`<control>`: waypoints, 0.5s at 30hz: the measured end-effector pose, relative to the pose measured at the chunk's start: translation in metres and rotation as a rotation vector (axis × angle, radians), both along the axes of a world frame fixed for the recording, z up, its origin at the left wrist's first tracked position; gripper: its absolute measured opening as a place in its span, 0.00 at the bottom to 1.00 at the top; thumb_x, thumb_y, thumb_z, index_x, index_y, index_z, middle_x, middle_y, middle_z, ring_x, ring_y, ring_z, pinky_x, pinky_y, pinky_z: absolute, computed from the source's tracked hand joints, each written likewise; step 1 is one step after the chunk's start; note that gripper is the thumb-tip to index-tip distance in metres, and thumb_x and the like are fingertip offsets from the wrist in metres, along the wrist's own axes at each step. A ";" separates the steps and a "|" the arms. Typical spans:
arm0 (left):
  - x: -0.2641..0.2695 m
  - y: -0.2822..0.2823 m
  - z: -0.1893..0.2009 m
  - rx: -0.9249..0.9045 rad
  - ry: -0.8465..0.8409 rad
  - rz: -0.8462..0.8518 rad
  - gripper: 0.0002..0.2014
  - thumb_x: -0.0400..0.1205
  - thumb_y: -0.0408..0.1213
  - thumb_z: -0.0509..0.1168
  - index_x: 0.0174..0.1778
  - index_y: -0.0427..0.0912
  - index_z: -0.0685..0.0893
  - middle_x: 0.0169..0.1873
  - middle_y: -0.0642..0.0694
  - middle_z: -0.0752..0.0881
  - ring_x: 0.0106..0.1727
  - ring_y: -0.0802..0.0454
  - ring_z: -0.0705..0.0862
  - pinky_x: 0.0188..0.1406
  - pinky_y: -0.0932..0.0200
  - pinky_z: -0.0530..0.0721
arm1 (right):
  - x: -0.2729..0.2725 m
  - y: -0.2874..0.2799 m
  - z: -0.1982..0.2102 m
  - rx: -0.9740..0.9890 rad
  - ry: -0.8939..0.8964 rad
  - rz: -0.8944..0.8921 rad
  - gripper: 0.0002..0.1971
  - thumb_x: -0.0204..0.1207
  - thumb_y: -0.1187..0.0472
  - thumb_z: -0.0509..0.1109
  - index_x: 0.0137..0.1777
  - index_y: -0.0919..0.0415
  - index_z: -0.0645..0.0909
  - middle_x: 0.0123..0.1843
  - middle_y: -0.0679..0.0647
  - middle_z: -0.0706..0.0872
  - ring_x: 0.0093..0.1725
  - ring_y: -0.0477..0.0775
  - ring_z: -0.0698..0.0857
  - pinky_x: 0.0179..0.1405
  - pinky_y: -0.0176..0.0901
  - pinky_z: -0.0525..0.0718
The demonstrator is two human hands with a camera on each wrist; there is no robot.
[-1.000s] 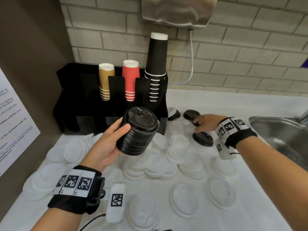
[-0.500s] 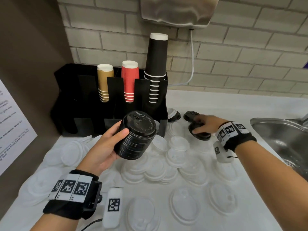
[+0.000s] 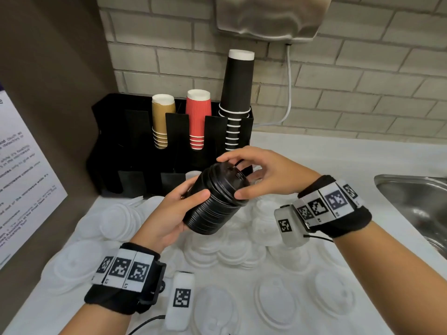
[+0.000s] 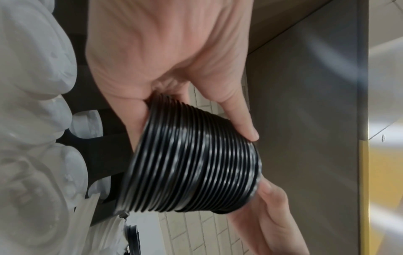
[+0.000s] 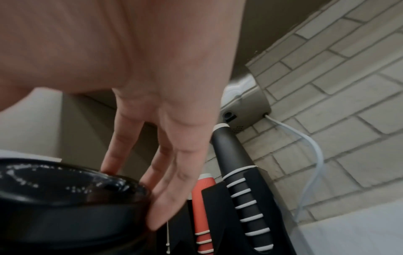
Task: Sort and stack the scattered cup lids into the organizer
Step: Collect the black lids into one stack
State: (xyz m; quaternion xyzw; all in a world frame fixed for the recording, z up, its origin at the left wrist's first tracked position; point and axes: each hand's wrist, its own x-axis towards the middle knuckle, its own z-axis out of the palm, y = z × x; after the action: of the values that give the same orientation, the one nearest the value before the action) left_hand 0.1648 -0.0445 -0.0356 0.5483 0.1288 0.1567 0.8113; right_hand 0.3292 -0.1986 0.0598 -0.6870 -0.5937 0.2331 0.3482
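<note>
A tall stack of black cup lids is tilted in the air in front of the black organizer. My left hand grips the stack's side, thumb on the near side, as the left wrist view also shows on the stack. My right hand spans the top black lid with thumb and fingertips on its rim. Several clear white lids lie scattered on the counter below. The organizer's lower slots are partly hidden by the hands.
Brown, red and black cup stacks stand in the organizer's back slots. A steel sink lies at the right. A brick wall and a dispenser rise behind, and a brown side wall with a notice at left.
My right hand lifted black lids off the counter beside the organizer and brought them left onto the top of the stack. The left hand stayed gripping the stack.
</note>
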 end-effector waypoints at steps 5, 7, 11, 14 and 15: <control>0.000 -0.003 0.002 0.024 -0.009 0.015 0.25 0.64 0.47 0.75 0.59 0.60 0.86 0.58 0.49 0.89 0.58 0.51 0.89 0.47 0.55 0.88 | -0.008 0.006 0.002 -0.017 -0.160 0.008 0.32 0.65 0.61 0.82 0.70 0.46 0.78 0.60 0.46 0.77 0.60 0.45 0.80 0.57 0.36 0.84; 0.000 -0.003 0.002 0.017 -0.016 0.017 0.25 0.65 0.46 0.74 0.60 0.58 0.85 0.58 0.49 0.89 0.59 0.51 0.89 0.46 0.57 0.88 | -0.010 0.007 0.004 -0.018 -0.197 0.013 0.32 0.65 0.61 0.82 0.70 0.46 0.78 0.58 0.42 0.77 0.60 0.43 0.79 0.58 0.31 0.82; -0.001 -0.003 0.002 0.013 -0.023 -0.002 0.28 0.64 0.49 0.75 0.62 0.56 0.85 0.59 0.47 0.89 0.60 0.49 0.88 0.48 0.56 0.88 | -0.012 0.009 0.003 -0.032 -0.222 0.008 0.33 0.66 0.60 0.82 0.71 0.46 0.78 0.57 0.41 0.75 0.61 0.43 0.78 0.61 0.33 0.81; 0.001 0.000 0.003 0.002 -0.031 0.011 0.26 0.64 0.51 0.75 0.60 0.57 0.87 0.57 0.47 0.90 0.59 0.49 0.89 0.48 0.55 0.88 | -0.015 0.011 0.000 -0.011 -0.211 0.013 0.33 0.66 0.60 0.82 0.72 0.47 0.76 0.60 0.45 0.75 0.64 0.44 0.77 0.63 0.38 0.82; 0.003 0.002 0.003 0.001 -0.035 0.019 0.24 0.65 0.50 0.75 0.59 0.58 0.87 0.57 0.47 0.90 0.58 0.49 0.89 0.47 0.55 0.88 | -0.016 0.012 -0.001 0.004 -0.212 0.019 0.33 0.66 0.60 0.82 0.72 0.48 0.76 0.61 0.46 0.75 0.65 0.43 0.77 0.64 0.37 0.81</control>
State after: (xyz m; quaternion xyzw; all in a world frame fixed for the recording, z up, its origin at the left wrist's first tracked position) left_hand 0.1675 -0.0429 -0.0326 0.5448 0.1195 0.1740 0.8116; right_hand 0.3135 -0.1868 0.0592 -0.7016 -0.6340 0.1613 0.2825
